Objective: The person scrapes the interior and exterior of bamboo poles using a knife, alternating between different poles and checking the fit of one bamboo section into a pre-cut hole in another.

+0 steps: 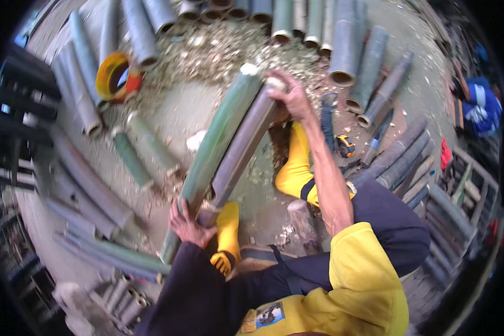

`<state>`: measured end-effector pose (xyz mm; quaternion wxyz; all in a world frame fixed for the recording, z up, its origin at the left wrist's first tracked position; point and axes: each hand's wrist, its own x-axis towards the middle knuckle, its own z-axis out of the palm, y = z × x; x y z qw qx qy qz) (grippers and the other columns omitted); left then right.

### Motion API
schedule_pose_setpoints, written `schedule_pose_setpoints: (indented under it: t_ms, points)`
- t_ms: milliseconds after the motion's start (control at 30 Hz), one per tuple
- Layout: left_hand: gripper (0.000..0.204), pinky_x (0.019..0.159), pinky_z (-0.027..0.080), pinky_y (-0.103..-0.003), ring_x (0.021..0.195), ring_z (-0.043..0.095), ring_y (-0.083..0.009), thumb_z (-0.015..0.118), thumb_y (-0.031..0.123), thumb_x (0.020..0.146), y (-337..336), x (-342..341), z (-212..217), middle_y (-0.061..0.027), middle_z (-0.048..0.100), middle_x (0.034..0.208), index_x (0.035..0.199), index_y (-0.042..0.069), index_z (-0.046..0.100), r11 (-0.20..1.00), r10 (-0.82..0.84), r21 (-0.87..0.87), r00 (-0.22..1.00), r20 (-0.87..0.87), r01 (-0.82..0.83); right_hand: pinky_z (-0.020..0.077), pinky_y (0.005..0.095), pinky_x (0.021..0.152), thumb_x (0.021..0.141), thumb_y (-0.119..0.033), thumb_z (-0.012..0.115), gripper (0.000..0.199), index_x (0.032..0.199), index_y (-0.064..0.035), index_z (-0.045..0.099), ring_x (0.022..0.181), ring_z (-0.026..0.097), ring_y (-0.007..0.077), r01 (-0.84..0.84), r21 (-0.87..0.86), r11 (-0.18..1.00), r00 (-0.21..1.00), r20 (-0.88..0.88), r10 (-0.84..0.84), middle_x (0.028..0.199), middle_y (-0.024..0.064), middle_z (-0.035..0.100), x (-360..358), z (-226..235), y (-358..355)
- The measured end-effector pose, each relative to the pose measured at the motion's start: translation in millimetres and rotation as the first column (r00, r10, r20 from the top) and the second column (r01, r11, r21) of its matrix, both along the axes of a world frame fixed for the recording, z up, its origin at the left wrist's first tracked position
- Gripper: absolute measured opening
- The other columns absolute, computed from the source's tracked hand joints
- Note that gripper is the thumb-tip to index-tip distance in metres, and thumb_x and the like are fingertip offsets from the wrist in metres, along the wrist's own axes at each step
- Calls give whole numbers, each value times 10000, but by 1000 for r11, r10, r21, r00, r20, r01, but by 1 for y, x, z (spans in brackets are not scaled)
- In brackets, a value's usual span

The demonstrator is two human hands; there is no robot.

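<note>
Two bamboo lengths slant side by side in front of me, a green bamboo length (221, 131) on the left and a brownish-purple bamboo length (245, 147) on the right. My left hand (190, 225) wraps around their lower part, with fingers over the green one and the thumb by the brown one's lower end. At the far end, my right hand (291, 96) is closed on the brown length's pale tip, and part of its grip is hidden. The green length runs on below my left hand toward the ground.
Bamboo tubes (140, 33) ring the workspace, with wood chips (207, 56) among them. An orange-yellow ring (113, 75) stands at the left. Two short green pieces (132, 159) lie nearby. A tape measure (345, 146) is by my yellow-covered foot (294, 173). A wooden stump (302, 221) stands between my legs. A person in blue (481, 106) is at the far right.
</note>
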<state>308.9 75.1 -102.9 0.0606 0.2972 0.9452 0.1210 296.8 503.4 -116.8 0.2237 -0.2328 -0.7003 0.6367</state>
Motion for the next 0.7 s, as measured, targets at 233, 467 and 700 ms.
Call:
schedule_pose_setpoints:
  t_ms: [233,467,700]
  points:
    - [1243,1011,223,-541,1257,295,-397,807,391,375,10,-4,-4,-187,289,1382,1432,158,195,999,-35,10,999,38,34,402,293,982,719,-72,716,571,1249,15,520,1073,559,164,0,-196,981,1000,-7,-1,1195,94,602,18,9,15]
    - [1271,1021,225,-541,1254,317,-342,823,307,288,1,5,-1,-133,332,1345,1417,219,245,998,58,-2,996,66,-58,390,290,989,740,-65,690,564,1266,18,505,1098,546,177,-61,-266,962,998,11,66,1229,107,577,15,4,11]
    - [1304,1016,228,-553,1268,306,-356,853,355,285,7,4,-13,-147,303,1377,1427,215,236,999,49,20,998,-47,-48,359,316,1015,758,-95,665,622,1326,19,436,1176,490,215,-28,-65,997,999,31,30,1316,135,494,16,10,24]
